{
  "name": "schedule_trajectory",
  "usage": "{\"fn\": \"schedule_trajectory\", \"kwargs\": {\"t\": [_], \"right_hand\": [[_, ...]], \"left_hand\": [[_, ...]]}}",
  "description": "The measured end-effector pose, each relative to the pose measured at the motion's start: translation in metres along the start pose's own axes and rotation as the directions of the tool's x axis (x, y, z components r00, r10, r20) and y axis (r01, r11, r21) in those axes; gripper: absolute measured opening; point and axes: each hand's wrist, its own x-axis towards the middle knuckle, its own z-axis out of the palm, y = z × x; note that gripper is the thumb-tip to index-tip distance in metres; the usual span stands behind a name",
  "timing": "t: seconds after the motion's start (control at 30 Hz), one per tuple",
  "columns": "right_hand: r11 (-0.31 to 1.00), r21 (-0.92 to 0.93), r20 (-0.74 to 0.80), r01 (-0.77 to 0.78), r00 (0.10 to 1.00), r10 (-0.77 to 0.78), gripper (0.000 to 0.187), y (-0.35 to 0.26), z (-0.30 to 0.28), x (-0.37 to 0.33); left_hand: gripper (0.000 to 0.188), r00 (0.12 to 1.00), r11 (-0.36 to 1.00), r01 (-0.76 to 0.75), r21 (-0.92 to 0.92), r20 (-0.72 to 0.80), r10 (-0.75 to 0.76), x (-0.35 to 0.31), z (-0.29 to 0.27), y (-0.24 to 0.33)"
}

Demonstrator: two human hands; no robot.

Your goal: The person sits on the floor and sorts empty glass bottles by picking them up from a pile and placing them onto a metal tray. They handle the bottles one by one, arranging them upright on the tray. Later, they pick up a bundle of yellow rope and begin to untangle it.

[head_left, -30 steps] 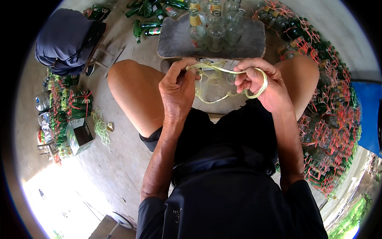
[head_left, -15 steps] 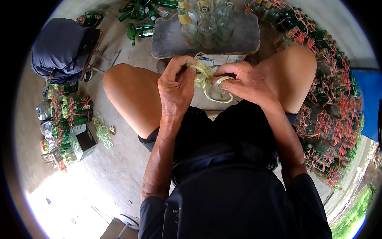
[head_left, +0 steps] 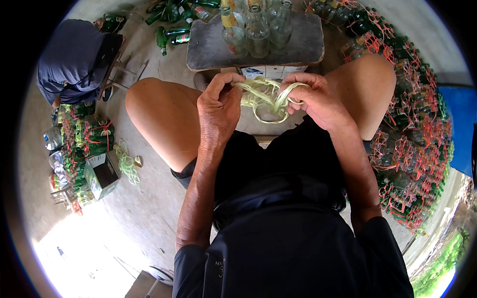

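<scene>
Between my knees I hold a tangled bundle of pale yellow-green plastic twine [head_left: 267,94]. My left hand [head_left: 219,102] pinches one side of it between thumb and fingers. My right hand [head_left: 318,97] has its fingers closed on the other side, with a strand running over them. The bundle is stretched between the two hands, and a loop hangs below it. Just beyond the hands stands a dark, worn low table [head_left: 211,47], with several clear glass bottles [head_left: 257,35] upright on it.
Green bottles [head_left: 161,39] lie on the floor at the far left. Bottles tied with red twine [head_left: 407,149] fill the right side. At left are a person in dark clothes [head_left: 74,59], a box [head_left: 102,174] and loose green twine [head_left: 128,164].
My right hand has moved a little to the right and turned, pulling the bunched twine out wider. My left hand stays nearly in place.
</scene>
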Motion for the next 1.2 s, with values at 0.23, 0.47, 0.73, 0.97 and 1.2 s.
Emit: {"fn": "schedule_trajectory", "kwargs": {"t": [0.23,0.47,0.73,0.97,1.2], "right_hand": [[0.989,0.142,-0.007,0.044,0.999,-0.044,0.013,0.001,-0.003,-0.001],[0.94,0.321,-0.027,0.117,0.993,-0.114,0.014,-0.005,-0.012,-0.001],[0.865,0.458,0.1,0.205,0.955,-0.279,0.015,-0.025,-0.028,-0.009],[0.801,0.553,0.132,0.228,0.926,-0.355,0.028,-0.054,-0.026,-0.02],[0.766,0.575,0.144,0.288,0.886,-0.441,0.025,-0.082,-0.028,-0.04]], "left_hand": [[0.015,0.998,0.998,0.032,0.059,-0.048,-0.029,-0.002,-0.003,-0.001],[0.018,0.999,0.964,0.028,0.264,-0.028,-0.021,-0.001,-0.017,-0.01],[0.019,0.989,0.786,-0.149,0.6,0.094,0.116,0.012,-0.041,-0.02],[0.015,0.977,0.684,-0.161,0.711,0.214,0.007,0.009,-0.064,-0.053],[0.019,0.972,0.634,-0.098,0.767,0.21,-0.105,0.007,-0.066,-0.068]]}}
